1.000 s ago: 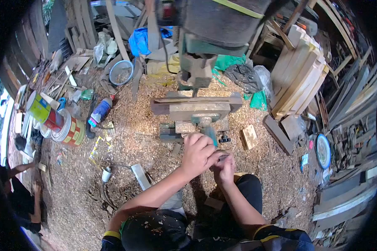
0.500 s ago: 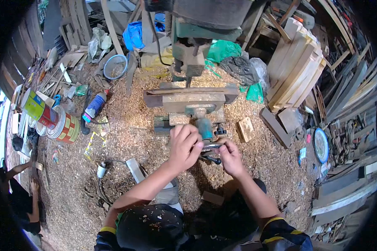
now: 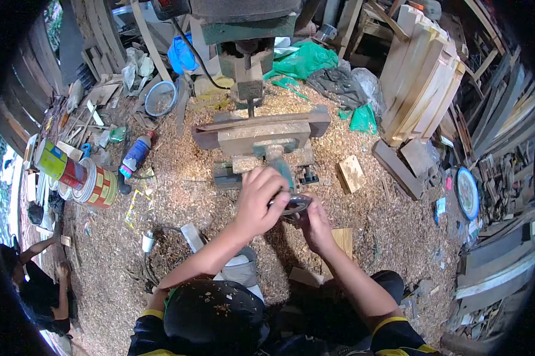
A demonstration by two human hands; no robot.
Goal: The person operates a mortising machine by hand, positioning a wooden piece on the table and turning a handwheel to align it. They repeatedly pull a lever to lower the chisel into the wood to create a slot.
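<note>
Both hands meet in front of a green machine vise [image 3: 282, 172] at the middle of the head view. My left hand [image 3: 263, 200] has its fingers curled round the left part of a dark, shiny handwheel [image 3: 297, 204]. My right hand [image 3: 316, 228] grips the right edge of the same wheel. Behind the hands, a wooden block [image 3: 264, 139] sits clamped in the vise in front of a longer dark board. A drill bit [image 3: 250, 108] points down just behind the block, under the drill press head [image 3: 247, 29].
Wood shavings cover the floor [image 3: 190, 204]. Paint buckets [image 3: 95, 184] and a spray can [image 3: 138, 153] lie left. A small wood block [image 3: 351, 174] and stacked boards [image 3: 422, 83] are right. Another person [image 3: 42, 285] works at the far left.
The view has shifted, so the machine appears further left. The wheel between my hands now shows its round face, where before it appeared nearly edge-on.
</note>
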